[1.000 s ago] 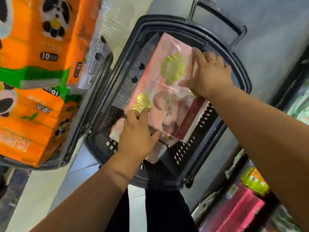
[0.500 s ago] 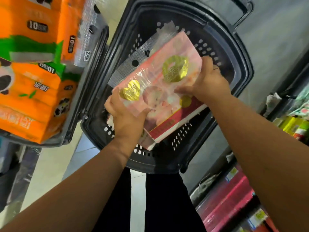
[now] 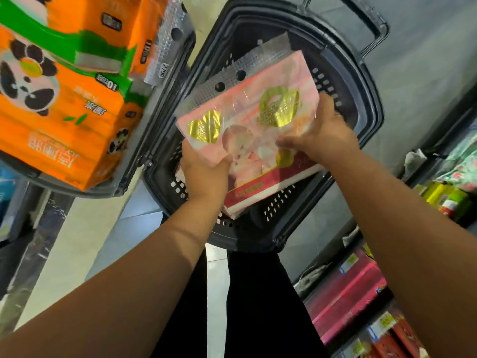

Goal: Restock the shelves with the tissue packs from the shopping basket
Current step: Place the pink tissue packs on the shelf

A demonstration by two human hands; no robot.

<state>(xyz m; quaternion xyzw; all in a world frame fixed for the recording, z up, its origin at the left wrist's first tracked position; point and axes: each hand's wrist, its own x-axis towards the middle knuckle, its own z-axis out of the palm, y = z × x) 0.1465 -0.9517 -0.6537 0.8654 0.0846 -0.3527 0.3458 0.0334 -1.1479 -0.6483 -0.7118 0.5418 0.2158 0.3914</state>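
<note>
At left, orange packs (image 3: 64, 120) sit in a second basket (image 3: 77, 193), close beside. The left hand (image 3: 204, 174) grips the near corner of the pink pack (image 3: 247, 120), the right hand (image 3: 320, 133) its right edge. The pack hangs just above the basket (image 3: 371, 99). It looks light and soft, its film slippery, so two opposite sides seem best. The shelf (image 3: 361, 293) at right is near.

The light was even and fairly bright, without hard shadows. Glare flashed off the gold foil and clear wrap of the pink tissue pack (image 3: 247, 120). Motion blur smeared the orange packs (image 3: 64, 104) at the left edge. The wide lens bowed the basket (image 3: 373, 99) rim, and the shelves (image 3: 330, 264) looked soft.
</note>
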